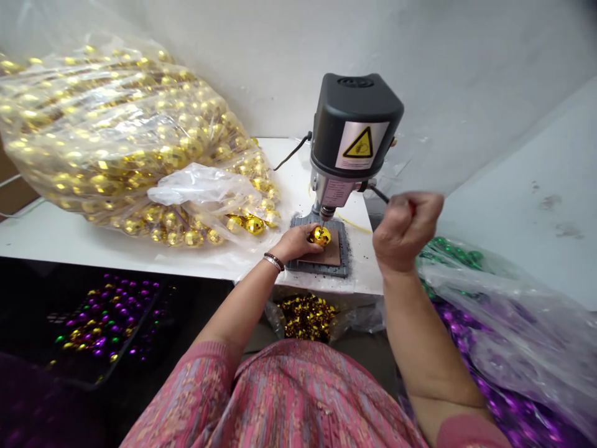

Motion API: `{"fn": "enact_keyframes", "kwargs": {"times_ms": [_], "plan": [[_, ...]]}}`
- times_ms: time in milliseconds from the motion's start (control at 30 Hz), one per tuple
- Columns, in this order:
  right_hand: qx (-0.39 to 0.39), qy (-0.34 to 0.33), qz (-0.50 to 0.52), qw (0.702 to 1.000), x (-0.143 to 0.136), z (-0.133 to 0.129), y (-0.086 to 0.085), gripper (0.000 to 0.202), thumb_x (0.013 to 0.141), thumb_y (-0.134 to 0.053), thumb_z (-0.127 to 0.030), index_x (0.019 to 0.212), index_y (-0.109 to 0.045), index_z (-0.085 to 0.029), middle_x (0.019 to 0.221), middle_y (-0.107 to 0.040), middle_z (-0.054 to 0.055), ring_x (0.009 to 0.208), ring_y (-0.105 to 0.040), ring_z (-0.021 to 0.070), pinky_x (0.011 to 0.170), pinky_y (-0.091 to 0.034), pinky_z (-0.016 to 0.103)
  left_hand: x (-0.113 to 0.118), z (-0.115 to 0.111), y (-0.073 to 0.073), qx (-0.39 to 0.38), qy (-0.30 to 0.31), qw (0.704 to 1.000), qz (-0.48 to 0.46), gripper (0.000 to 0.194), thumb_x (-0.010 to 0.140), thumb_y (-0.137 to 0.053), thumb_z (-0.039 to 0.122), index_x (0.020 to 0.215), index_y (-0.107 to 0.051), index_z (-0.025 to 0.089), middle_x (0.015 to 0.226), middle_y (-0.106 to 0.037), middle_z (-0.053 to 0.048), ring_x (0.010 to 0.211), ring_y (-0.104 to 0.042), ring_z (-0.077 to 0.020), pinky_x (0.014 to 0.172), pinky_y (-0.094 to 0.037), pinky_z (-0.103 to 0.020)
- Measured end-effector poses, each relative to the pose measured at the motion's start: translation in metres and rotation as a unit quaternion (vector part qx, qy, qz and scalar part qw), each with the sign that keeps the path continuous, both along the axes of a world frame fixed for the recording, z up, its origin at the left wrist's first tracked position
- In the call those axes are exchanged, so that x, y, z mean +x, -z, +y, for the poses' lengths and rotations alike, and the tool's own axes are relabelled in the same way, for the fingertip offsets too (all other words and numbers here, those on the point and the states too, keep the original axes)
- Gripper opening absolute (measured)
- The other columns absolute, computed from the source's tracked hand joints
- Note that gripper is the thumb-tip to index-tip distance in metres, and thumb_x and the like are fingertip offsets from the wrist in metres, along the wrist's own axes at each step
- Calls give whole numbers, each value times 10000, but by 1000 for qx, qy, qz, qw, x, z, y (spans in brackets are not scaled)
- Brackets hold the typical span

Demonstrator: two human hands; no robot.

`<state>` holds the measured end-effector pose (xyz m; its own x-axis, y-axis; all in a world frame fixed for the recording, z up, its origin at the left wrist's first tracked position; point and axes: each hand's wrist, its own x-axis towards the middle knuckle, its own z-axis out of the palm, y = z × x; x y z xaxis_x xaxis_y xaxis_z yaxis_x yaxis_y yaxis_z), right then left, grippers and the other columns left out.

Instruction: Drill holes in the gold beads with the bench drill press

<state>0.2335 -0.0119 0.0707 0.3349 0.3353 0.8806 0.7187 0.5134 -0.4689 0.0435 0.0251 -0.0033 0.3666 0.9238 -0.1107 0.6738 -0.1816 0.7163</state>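
A small black drill press [357, 124] stands on the white table, a yellow warning label on its motor. Under its bit, on a brown board [330, 254] over the grey base, sits a shiny gold faceted ball [321, 236]. My left hand [300, 241] pinches the ball from its left side, thumb and fingers around it. The bit meets or nearly meets the ball's top; contact is too small to tell. My right hand [407, 227] is closed around the end of the drill press lever [380, 195], to the right of the motor.
A big clear bag of gold balls [140, 143] covers the table's left part. Below the table edge lies an open bag of gold pieces [308, 316]. Purple, gold and green balls [107, 317] lie lower left. Bags of green and purple balls [504, 348] are at right. A black cable [293, 151] runs behind.
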Motion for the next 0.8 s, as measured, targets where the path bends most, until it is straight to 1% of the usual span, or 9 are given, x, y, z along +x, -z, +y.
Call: {"fn": "enact_keyframes", "kwargs": {"times_ms": [100, 167, 300, 400, 500, 533, 633, 733, 800], "plan": [[-36, 0, 24, 999, 3, 15, -36, 269, 981, -487, -388, 803, -413, -201, 711, -391, -17, 666, -365, 76, 661, -370, 239, -1, -9, 4, 52, -2, 999, -3, 628, 750, -820, 223, 1357, -663, 189, 1235, -758, -89, 1166, -705, -299, 1067, -544, -423], [-64, -5, 41, 997, 4, 22, -49, 248, 970, -486, -325, 781, -378, -205, 710, -376, -20, 675, -346, 75, 668, -353, 241, -5, -20, 8, 77, 10, 997, -20, 671, 745, -793, 166, 1394, -626, 178, 1317, -725, -113, 1224, -679, -300, 1088, -532, -432], [-65, -15, 65, 996, 2, 21, -49, 185, 974, -439, -250, 802, -401, -194, 746, -409, -16, 715, -386, 78, 720, -385, 245, -25, -50, 10, 84, 111, 989, -43, 826, 698, -791, 104, 1482, -566, 233, 1504, -608, -127, 1357, -601, -289, 1160, -485, -436], [-46, -4, 66, 997, 1, 18, -43, 174, 960, -472, -215, 795, -425, -185, 735, -431, -23, 706, -409, 72, 726, -400, 251, -47, -61, 4, 76, 144, 985, -51, 817, 735, -806, 169, 1506, -555, 266, 1513, -600, -122, 1256, -653, -259, 1103, -525, -410], [-49, -4, 58, 997, 2, 17, -41, 183, 960, -488, -206, 792, -419, -189, 707, -445, -36, 662, -422, 60, 688, -384, 246, -73, -48, -3, 84, 32, 996, -4, 469, 886, -686, 243, 1354, -671, 231, 1267, -739, -101, 978, -703, -218, 968, -573, -400], [-51, -7, 55, 997, 3, 17, -41, 186, 966, -487, -212, 796, -415, -191, 701, -446, -40, 652, -427, 57, 678, -378, 244, -81, -39, -5, 110, -35, 993, 35, 355, 917, -629, 219, 1262, -712, 212, 1214, -752, -108, 978, -698, -232, 970, -562, -410], [-50, -10, 46, 998, 4, 16, -42, 201, 973, -492, -243, 800, -403, -196, 694, -445, -44, 643, -437, 50, 658, -370, 234, -100, -12, -7, 170, -204, 948, 176, 279, 928, -549, 140, 1142, -729, 134, 1249, -716, -215, 1162, -653, -339, 1062, -482, -487], [-46, -14, 41, 998, 4, 15, -41, 201, 971, -499, -268, 805, -410, -196, 687, -448, -44, 628, -429, 46, 640, -361, 229, -107, 3, -5, 106, -245, 925, 272, 330, 914, -619, 223, 1216, -678, 103, 1264, -693, -282, 1173, -643, -425, 994, -488, -534], [-41, -22, 41, 998, 3, 14, -39, 194, 968, -491, -281, 811, -415, -195, 687, -449, -44, 616, -420, 48, 635, -360, 232, -108, 4, 0, 60, -230, 930, 281, 412, 916, -652, 301, 1288, -631, 125, 1226, -714, -260, 1137, -663, -414, 948, -505, -502]]}}
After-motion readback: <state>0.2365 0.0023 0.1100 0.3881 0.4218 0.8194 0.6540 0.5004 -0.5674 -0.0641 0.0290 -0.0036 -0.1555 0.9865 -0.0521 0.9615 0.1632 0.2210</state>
